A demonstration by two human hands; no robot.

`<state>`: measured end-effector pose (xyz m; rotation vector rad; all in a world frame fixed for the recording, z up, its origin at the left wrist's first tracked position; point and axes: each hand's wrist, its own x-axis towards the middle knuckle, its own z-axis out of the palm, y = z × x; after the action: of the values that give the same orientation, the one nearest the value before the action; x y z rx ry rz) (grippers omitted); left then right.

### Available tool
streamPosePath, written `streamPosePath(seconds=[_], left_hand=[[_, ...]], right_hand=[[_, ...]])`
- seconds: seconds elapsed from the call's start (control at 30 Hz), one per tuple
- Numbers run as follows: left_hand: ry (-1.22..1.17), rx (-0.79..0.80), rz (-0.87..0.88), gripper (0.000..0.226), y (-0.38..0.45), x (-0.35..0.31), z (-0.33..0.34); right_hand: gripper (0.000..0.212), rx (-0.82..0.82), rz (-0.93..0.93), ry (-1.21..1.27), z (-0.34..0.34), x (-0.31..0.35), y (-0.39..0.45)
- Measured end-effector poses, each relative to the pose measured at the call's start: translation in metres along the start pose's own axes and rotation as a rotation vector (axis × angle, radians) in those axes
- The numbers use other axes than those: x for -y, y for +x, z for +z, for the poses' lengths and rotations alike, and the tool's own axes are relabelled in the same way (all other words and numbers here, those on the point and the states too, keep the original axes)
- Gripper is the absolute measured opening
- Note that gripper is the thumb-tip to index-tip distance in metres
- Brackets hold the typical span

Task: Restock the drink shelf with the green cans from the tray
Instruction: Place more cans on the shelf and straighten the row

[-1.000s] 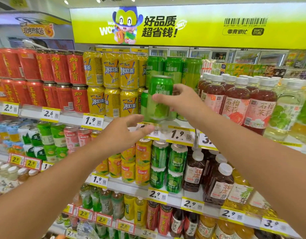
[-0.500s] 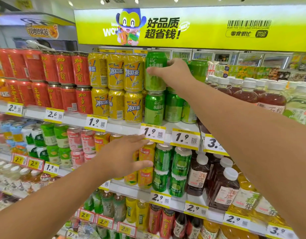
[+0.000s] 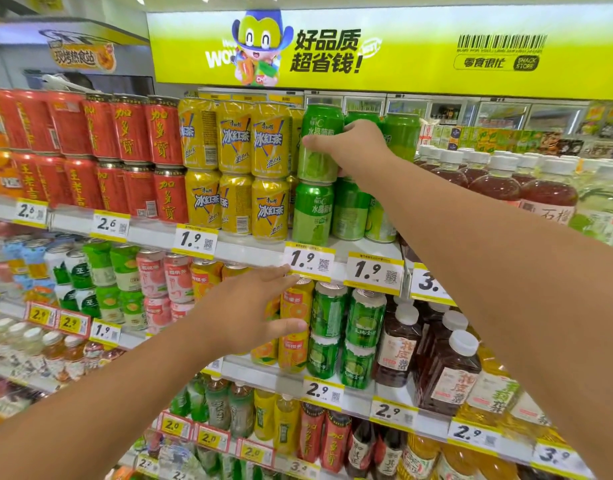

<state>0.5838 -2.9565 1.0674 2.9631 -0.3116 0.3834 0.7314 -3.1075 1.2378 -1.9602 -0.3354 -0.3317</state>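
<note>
Right hand [image 3: 353,147] grips an upright green aluminium drink can [image 3: 319,143] directly atop a matching lower green can [image 3: 312,213], axes aligned, while left hand [image 3: 253,313] hangs open and empty below that stack.

Price tags [image 3: 309,262] read 1.9; banner [image 3: 384,50] reads 好品质超省钱.

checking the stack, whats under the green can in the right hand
Under the held green can stands another green can on the shelf, upright at the front. Whether the two touch is hard to tell. The right hand covers the cans behind.
</note>
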Motion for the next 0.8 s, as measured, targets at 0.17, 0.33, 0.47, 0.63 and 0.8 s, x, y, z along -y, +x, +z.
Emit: streamPosePath(seconds=[0.17, 0.33, 0.47, 0.63, 0.8], left_hand=[[0.009, -0.005, 0.008, 0.083, 0.0, -0.003, 0.0], [-0.001, -0.006, 0.003, 0.084, 0.0, -0.004, 0.001], [0.012, -0.002, 0.002, 0.086, 0.0, -0.001, 0.004], [0.004, 0.011, 0.001, 0.086, 0.001, 0.0, 0.005], [0.004, 0.002, 0.009, 0.084, 0.001, 0.002, 0.009]], right_hand=[[0.067, 0.005, -0.019, -0.055, 0.004, 0.003, -0.002], [0.072, -0.014, -0.037, -0.076, 0.008, 0.0, -0.003], [0.078, 0.015, -0.047, -0.102, 0.006, -0.001, -0.004], [0.083, 0.014, -0.051, -0.118, 0.003, -0.002, -0.014], [0.074, -0.013, -0.138, -0.361, -0.003, -0.027, -0.056]])
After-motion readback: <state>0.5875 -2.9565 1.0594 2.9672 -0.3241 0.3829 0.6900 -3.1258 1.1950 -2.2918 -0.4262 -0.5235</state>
